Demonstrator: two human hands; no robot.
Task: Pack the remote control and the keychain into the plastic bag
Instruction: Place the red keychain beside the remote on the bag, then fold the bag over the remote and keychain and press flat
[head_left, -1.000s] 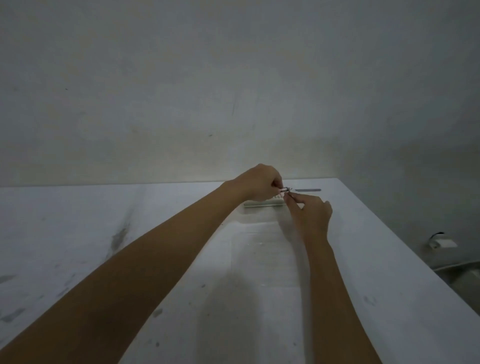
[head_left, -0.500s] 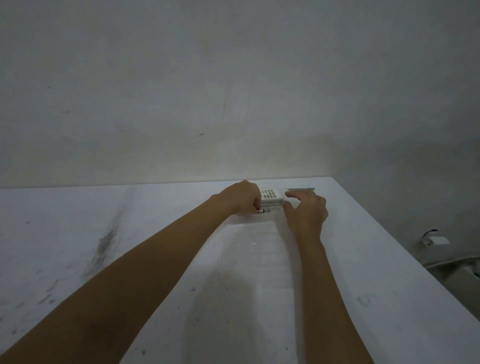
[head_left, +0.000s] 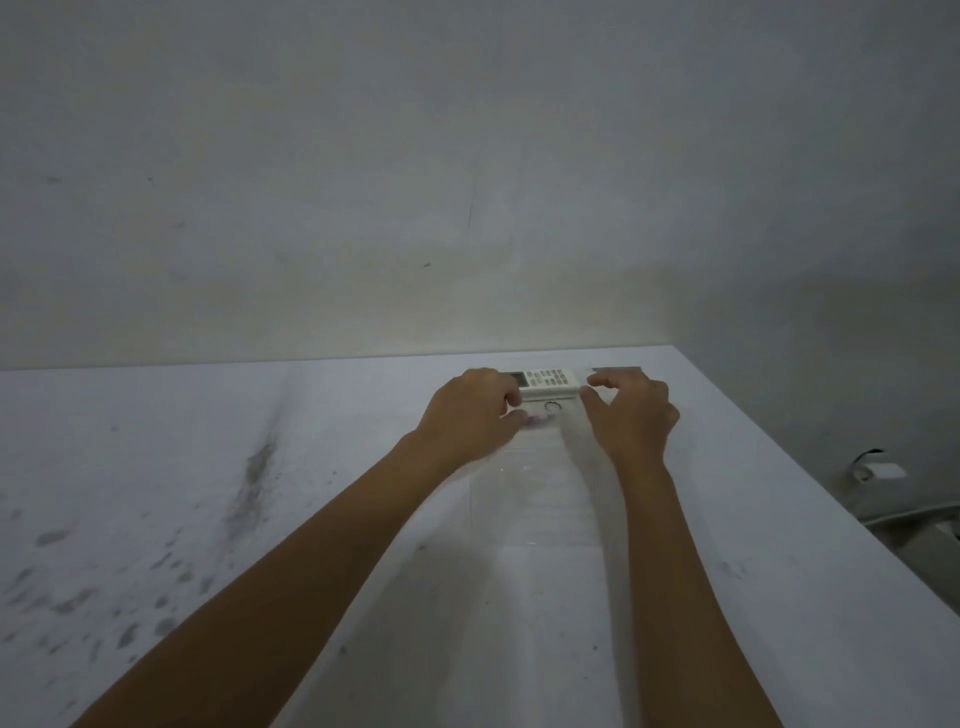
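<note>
White tabletop (head_left: 753, 519) is filling the lower part of the view, with a bare pale wall (head_left: 467, 156) rising behind its far edge.

Item count: one remote control (head_left: 545, 380), one keychain (head_left: 546, 412), one plastic bag (head_left: 535, 499), two hands.

The remote control is lying crosswise near the far edge of the table, buttons facing up, between the two hands. The keychain, showing a small metal ring and a blurred purplish part, is lying just in front of the remote, at the far end of the bag. Whether it is sitting inside the bag mouth or on top of the film cannot be told. The clear plastic bag is lying flat on the table, stretching from the keychain toward the camera between the two forearms.

The left hand (head_left: 470, 415) is curling its fingers at the left end of the remote and over the bag's far left corner; what it is pinching cannot be told. The right hand (head_left: 631, 415) is holding its fingers bent and partly spread, fingertips next to the right end of the remote; a firm grasp cannot be confirmed.

Dark smudges (head_left: 249, 478) are marking the table's left side. One thin grey strip (head_left: 618, 369) is lying beyond the right hand. Right of the table, on a lower level, a small white fixture (head_left: 878, 472) is showing.
</note>
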